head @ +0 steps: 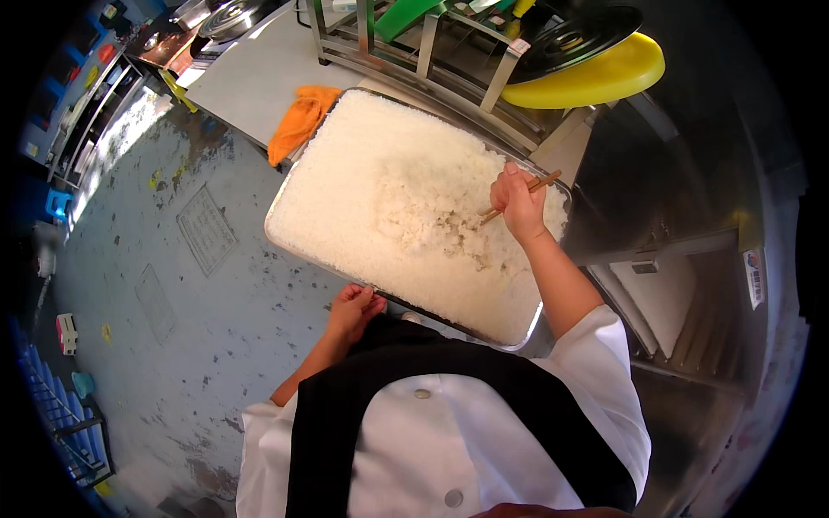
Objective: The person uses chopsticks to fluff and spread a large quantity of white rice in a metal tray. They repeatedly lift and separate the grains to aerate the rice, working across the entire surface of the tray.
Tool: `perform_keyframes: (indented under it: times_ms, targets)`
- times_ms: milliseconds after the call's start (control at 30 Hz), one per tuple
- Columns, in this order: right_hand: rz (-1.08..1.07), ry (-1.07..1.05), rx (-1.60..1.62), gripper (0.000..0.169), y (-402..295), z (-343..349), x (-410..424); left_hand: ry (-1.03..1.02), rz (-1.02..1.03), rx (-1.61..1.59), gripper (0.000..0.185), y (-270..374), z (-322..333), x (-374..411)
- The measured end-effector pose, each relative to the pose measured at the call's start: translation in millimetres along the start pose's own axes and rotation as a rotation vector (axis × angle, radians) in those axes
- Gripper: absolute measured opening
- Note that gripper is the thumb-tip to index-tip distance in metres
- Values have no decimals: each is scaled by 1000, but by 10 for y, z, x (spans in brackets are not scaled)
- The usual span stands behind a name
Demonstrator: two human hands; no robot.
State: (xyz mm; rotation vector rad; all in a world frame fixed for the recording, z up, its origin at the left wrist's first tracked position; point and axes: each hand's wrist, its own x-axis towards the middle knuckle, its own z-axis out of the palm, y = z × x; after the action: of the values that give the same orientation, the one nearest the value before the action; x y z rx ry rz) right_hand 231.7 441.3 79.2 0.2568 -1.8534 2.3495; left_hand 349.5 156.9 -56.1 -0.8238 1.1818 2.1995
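Note:
A large rectangular metal tray point(304, 259) full of cooked white rice point(363, 168) lies before me, partly over the counter and close to my apron. My right hand point(518, 199) is closed around a pair of wooden chopsticks point(545, 181) above the right part of the tray, their lower ends at the rice. Around them the rice is broken up into loose clumps, while the left side is smooth. With its fingers my left hand point(355, 307) grips the near rim of the tray. An orange cloth point(301, 123) touches the tray's far left corner.
Behind the tray stands a metal rack point(424, 52) with a black lid point(573, 42) and a yellow plastic board or lid point(589, 74). A light countertop point(252, 84) extends to the far left. Stainless steel equipment point(654, 194) is close on my right. Blue-grey floor point(259, 324) lies to my left.

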Motion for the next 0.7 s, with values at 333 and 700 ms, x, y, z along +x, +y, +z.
perform_keyframes:
  times_ms: [333, 700]
  targets:
    - [29, -82, -95, 41, 436, 283, -149, -31, -5, 33, 12, -6, -39, 0]
    - [-120, -72, -104, 45, 553, 429, -211, -23, 10, -70, 10, -64, -58, 24]
